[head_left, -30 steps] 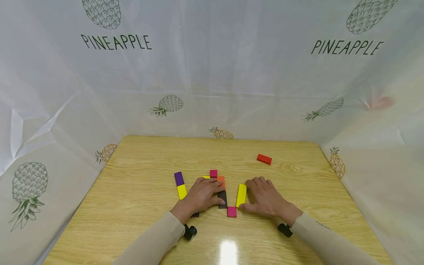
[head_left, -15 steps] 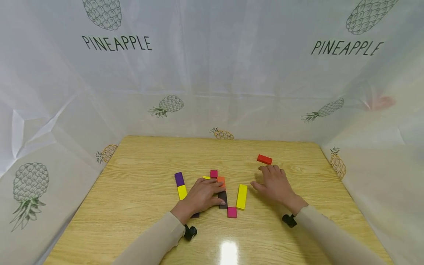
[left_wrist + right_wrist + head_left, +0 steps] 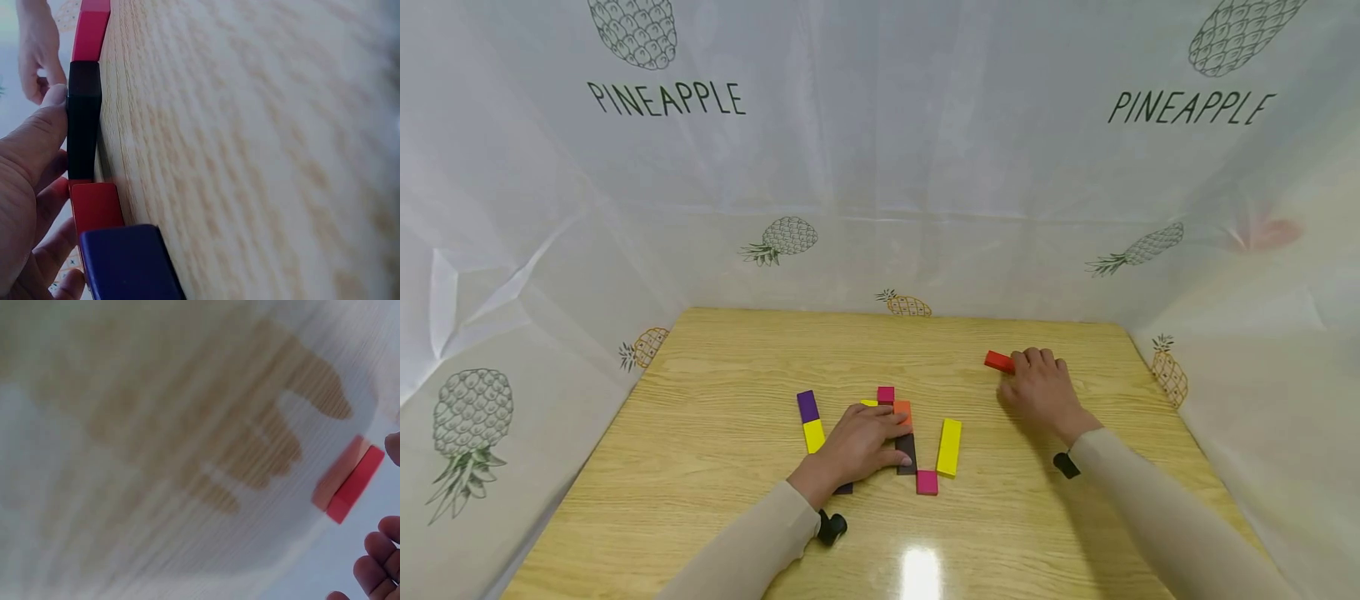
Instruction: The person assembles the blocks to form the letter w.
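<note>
My left hand [image 3: 859,442] rests over a zigzag row of coloured wooden blocks, its fingertips on the orange block [image 3: 903,413] and its thumb at the black block [image 3: 906,454]. In the left wrist view the thumb touches that black block [image 3: 84,119]; the fingers lie loosely beside it. Part of the row is hidden under this hand. My right hand [image 3: 1043,392] is at the right end of a red block [image 3: 998,362]. From the right wrist, the red block [image 3: 355,484] appears between thumb and loosely bent fingers, with a gap around it.
A yellow block [image 3: 950,448] stands apart from the row, right of a magenta block [image 3: 927,482]. Farther left are a purple block [image 3: 808,407] and another yellow block [image 3: 814,436] end to end. A pineapple-print curtain [image 3: 880,167] encloses the wooden table [image 3: 722,358].
My right hand has let go of the yellow block and moved away to the right, up to the red block. The left hand has stayed where it was.
</note>
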The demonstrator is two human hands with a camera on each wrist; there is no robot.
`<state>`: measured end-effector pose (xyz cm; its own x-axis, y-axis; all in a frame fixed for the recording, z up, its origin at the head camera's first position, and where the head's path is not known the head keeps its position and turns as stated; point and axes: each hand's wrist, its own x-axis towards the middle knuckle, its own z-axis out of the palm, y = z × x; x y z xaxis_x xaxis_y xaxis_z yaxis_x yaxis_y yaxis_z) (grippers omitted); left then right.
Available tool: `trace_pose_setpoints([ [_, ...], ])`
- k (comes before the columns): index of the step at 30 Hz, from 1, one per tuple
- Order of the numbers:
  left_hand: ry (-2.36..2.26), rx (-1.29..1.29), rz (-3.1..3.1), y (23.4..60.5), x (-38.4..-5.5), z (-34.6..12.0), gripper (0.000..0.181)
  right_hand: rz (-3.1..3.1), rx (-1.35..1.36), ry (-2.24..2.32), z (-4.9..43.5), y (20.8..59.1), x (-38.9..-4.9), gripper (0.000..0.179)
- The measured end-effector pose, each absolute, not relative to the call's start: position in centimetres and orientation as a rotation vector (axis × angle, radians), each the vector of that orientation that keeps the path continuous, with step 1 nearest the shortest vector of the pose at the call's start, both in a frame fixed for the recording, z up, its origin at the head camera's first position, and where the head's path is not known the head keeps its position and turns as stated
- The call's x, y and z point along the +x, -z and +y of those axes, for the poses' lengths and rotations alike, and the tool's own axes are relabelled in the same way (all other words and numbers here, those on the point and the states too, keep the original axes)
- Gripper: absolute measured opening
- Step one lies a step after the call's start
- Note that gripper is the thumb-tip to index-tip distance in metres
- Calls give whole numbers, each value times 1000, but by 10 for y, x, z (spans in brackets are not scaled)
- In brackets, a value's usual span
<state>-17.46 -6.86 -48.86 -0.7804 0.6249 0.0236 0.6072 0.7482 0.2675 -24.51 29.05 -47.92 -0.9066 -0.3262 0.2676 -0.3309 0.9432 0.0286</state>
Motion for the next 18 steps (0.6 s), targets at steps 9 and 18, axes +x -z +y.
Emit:
trace_pose_setpoints([
  [9, -395, 1007, 2868, 488, -174, -67, 58, -2901, 431, -1, 294, 484, -258, 36],
  [18, -397, 999, 2866, 488, -175, -68, 58, -2936, 420, -20, 293, 487, -261, 34],
])
